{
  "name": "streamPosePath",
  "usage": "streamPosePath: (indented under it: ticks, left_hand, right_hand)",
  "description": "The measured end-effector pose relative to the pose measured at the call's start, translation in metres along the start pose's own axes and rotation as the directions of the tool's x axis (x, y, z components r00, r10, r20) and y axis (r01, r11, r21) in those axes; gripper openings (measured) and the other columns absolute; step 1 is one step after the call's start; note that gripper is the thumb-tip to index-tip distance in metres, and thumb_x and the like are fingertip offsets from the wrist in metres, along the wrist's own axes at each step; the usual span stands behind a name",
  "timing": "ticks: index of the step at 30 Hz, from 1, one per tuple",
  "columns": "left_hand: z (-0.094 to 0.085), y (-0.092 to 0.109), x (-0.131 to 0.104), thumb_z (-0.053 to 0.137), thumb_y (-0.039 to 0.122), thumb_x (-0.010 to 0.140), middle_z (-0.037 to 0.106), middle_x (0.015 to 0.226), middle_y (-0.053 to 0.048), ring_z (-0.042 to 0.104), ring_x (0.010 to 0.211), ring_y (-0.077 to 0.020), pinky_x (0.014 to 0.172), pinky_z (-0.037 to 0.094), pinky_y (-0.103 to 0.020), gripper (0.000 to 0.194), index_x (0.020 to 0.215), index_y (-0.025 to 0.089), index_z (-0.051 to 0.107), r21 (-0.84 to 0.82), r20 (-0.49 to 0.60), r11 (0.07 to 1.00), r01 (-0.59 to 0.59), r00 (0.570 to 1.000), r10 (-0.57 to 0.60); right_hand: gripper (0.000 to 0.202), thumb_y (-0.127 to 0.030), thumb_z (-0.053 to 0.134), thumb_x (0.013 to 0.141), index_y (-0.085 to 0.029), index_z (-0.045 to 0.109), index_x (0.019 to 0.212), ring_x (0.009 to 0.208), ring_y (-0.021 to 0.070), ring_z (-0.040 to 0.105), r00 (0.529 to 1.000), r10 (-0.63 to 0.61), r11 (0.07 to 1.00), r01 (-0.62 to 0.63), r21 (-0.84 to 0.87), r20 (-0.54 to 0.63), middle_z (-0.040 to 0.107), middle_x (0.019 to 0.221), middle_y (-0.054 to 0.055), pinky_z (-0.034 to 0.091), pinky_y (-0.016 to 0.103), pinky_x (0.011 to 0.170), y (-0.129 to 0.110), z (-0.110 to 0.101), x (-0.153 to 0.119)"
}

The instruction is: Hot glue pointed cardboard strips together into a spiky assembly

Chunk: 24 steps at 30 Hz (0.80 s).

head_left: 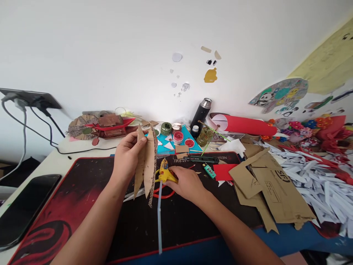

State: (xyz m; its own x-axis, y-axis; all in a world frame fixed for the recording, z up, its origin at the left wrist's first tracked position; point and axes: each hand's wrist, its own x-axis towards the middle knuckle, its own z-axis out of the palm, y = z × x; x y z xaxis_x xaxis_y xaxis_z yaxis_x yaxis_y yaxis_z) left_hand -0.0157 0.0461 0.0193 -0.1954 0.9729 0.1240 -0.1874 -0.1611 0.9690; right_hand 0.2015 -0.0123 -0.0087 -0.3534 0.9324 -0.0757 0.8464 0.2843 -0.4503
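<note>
My left hand (128, 152) is closed on a folded or paired cardboard piece (150, 160) with pointed ends, held upright above the mat. Its corrugated edge faces right. Around the handle of a yellow hot glue gun (164, 175) my right hand (187, 184) is closed, just right of the cardboard. A long translucent glue stick (159, 221) sticks out of the gun's back toward me. Scissors with red handles (167, 194) lie behind and below the gun, partly hidden. A black utility knife (201, 159) and a green glue-stick-like or lighter-like item (209, 170) lie beyond my right hand.
Paint jars (178, 137) stand on a blue sheet at the back, near a black thermos (202, 112) and a brush jar (205, 136). Cardboard scraps (271, 187) and white paper strips (325, 187) cover the right. A phone (26, 209) lies left, a cardboard boat (113, 127) behind.
</note>
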Motion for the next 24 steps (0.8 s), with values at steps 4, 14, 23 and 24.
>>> streamPosePath:
  ticks: [4,14,23,24]
  left_hand:
    - [0.002,-0.002,-0.001,0.086,0.046,0.084,0.079,0.108,-0.005,0.072,0.098,-0.0237,0.086,0.056,-0.031,0.031,0.105,0.024,0.079,-0.007,0.023,1.0,0.014,1.0,-0.014]
    - [0.015,0.001,-0.013,0.082,0.055,0.085,0.081,0.102,-0.006,0.076,0.096,-0.0269,0.081,0.057,-0.034,0.044,0.114,0.023,0.071,0.156,0.21,0.985,0.075,0.972,-0.107]
    - [0.021,-0.001,-0.025,0.069,0.046,0.095,0.08,0.092,-0.001,0.078,0.087,-0.0242,0.078,0.057,-0.033,0.023,0.103,0.027,0.06,0.511,0.237,0.83,-0.223,0.965,0.114]
    - [0.021,-0.001,-0.026,0.068,0.045,0.096,0.081,0.092,-0.001,0.078,0.087,-0.0241,0.078,0.057,-0.032,0.022,0.105,0.027,0.06,0.538,0.232,0.806,-0.248,0.962,0.141]
  right_hand:
    - [0.042,-0.048,0.079,0.095,-0.022,0.076,0.128,0.095,0.0263,0.076,1.0,0.018,0.994,-0.016,0.106,-0.025,0.081,0.113,0.009,0.049,0.033,0.078,0.009,0.004,-0.005]
    - [0.03,-0.049,0.07,0.097,-0.021,0.079,0.103,0.07,0.0189,0.063,0.955,0.201,0.681,0.022,0.732,-0.216,0.072,0.079,0.002,0.048,0.031,0.066,0.015,0.005,0.001]
    - [0.045,-0.059,0.079,0.086,-0.022,0.073,0.111,0.062,0.0159,0.057,0.938,0.246,0.356,0.147,0.923,-0.244,0.064,0.074,-0.001,0.045,0.028,0.057,-0.008,0.0,0.022]
    - [0.043,-0.056,0.08,0.085,-0.022,0.072,0.11,0.063,0.0159,0.057,0.935,0.247,0.362,0.152,0.92,-0.252,0.065,0.076,-0.001,0.046,0.028,0.057,-0.009,0.0,0.023]
